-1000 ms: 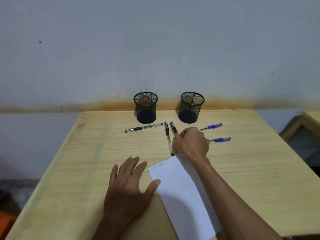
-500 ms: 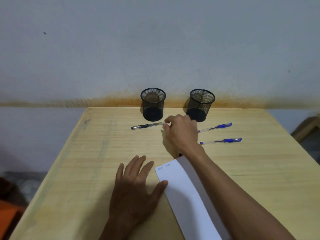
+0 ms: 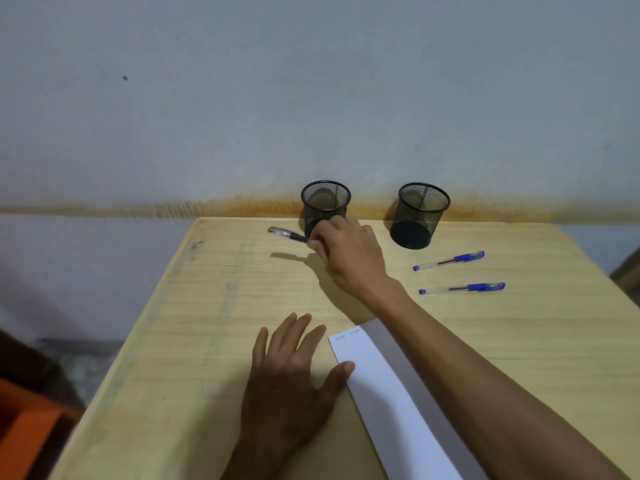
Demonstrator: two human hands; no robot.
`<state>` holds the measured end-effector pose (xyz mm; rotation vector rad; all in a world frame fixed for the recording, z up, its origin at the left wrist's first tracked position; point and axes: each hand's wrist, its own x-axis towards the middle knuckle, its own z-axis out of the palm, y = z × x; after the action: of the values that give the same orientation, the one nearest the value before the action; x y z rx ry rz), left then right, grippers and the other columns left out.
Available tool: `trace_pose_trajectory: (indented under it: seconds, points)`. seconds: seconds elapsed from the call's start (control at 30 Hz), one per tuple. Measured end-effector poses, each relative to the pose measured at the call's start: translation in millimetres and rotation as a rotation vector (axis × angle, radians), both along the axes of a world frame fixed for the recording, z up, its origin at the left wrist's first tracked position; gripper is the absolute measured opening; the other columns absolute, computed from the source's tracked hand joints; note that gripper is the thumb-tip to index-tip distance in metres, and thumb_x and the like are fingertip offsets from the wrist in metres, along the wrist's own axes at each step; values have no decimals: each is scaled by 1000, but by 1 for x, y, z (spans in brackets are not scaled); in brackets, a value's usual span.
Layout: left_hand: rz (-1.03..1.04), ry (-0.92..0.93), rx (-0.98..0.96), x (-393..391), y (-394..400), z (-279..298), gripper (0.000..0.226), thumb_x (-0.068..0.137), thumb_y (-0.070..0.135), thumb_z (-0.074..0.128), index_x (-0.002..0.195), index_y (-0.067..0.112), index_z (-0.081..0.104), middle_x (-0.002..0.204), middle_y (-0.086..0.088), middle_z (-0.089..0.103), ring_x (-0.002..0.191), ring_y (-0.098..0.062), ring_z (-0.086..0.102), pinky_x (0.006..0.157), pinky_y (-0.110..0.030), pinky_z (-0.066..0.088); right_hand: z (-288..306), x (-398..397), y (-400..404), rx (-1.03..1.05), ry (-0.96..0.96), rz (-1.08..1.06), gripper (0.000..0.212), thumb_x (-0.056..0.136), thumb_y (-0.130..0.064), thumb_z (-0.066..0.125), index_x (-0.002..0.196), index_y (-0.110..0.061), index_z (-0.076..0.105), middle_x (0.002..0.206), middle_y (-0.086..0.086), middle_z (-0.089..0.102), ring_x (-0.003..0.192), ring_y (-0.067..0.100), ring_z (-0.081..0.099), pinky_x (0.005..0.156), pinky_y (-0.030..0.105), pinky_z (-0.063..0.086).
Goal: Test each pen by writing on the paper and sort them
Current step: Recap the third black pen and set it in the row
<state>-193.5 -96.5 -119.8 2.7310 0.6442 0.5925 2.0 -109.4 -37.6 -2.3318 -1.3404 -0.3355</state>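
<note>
A wooden table (image 3: 207, 341) bears two mesh cups (image 3: 325, 206), two blue pens (image 3: 449, 260) and paper (image 3: 388, 393).

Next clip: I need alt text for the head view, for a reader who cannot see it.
A person's right hand grips a black-capped clear pen in front of the left black mesh cup on a light wooden table. The left hand rests flat, its thumb on the white paper sheet; two blue-capped pens lie at right.

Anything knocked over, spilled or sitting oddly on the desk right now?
Nothing stands out. Both mesh pen cups stand upright at the back of the table, two blue pens lie flat to the right, and the paper lies flat. The right hand holds a black pen.
</note>
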Motion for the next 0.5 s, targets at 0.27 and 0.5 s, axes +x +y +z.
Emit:
trace_pose_trajectory:
  seconds: [0.27, 0.5]
  points:
    - [67, -457, -83, -9, -7, 30, 49, 92, 39, 55, 131, 10, 61, 129, -2, 62, 117, -19, 55, 96, -35, 45, 36, -55, -144, 188, 565, -26, 7, 90, -34, 73, 91, -29, 78, 82, -13, 73, 79, 2, 64, 64, 11, 46]
    - [-239, -494, 47, -18, -36, 37, 33, 102, 38, 49, 105, 17, 73, 93, 3, 72, 85, -17, 59, 79, -35, 42, 32, -84, -197, 503, 1015, -57, 24, 61, -19, 94, 71, -11, 74, 60, 5, 71, 53, 11, 65, 54, 21, 51]
